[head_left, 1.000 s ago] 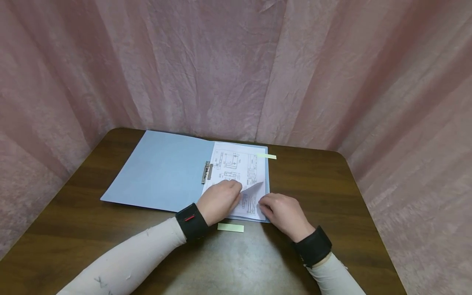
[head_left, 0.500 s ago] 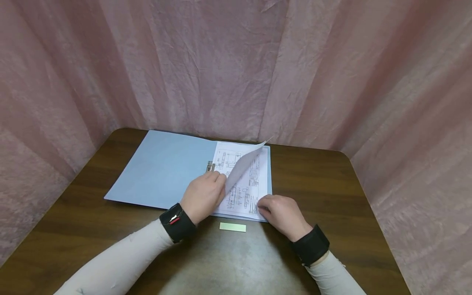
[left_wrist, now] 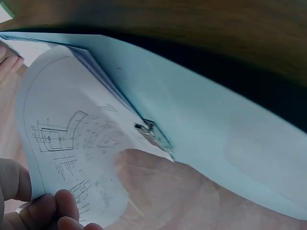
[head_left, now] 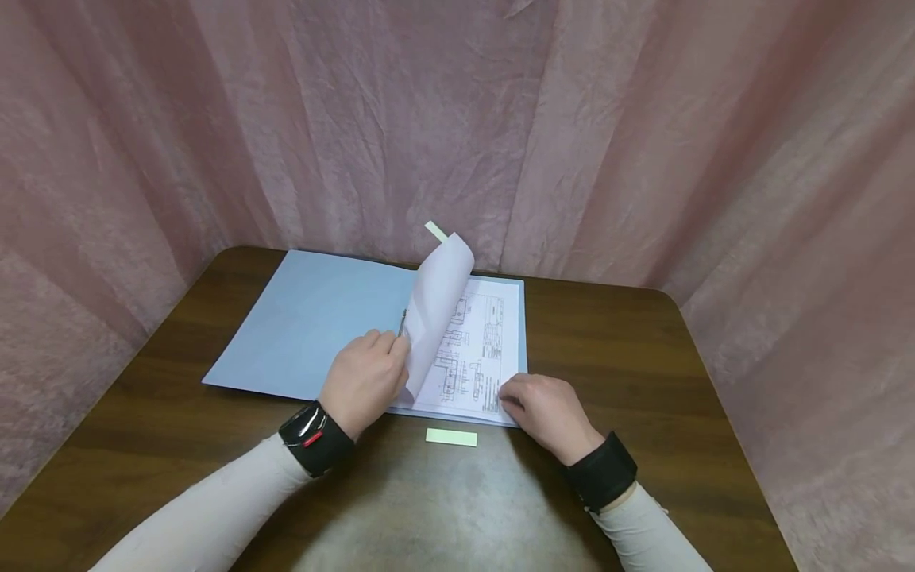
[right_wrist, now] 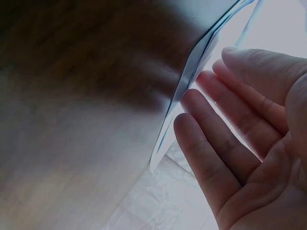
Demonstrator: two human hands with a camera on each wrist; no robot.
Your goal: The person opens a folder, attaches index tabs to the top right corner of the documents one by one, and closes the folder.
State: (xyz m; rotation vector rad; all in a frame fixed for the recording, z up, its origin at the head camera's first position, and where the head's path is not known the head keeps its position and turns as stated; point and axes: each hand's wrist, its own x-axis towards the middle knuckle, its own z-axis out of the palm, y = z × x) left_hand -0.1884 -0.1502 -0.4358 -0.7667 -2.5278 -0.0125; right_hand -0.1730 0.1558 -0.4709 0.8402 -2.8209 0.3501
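A light blue folder point(head_left: 322, 326) lies spread on the table, with printed technical drawings point(head_left: 493, 349) on its right half. My left hand point(head_left: 368, 380) pinches the edge of a lifted sheet point(head_left: 436, 286) that curls up and over toward the left. In the left wrist view, thumb and fingers point(left_wrist: 67, 203) hold this paper, its drawing bent in a curve. The metal clip point(left_wrist: 153, 136) at the folder's spine grips the pages' inner edge. At the lower right corner of the pages, my right hand point(head_left: 550, 413) rests with fingers point(right_wrist: 206, 148) loosely extended along the edge.
A pale green sticky tab point(head_left: 436, 231) sticks out from the top of the lifted sheet. Another green strip point(head_left: 451, 438) lies on the brown wooden table point(head_left: 608, 342) in front of the folder. Pink curtains point(head_left: 400, 135) hang behind the table.
My left hand has moved left, drawing the sheet up off the stack from its lower corner and curling it over toward the spine. The right hand has stayed at the corner.
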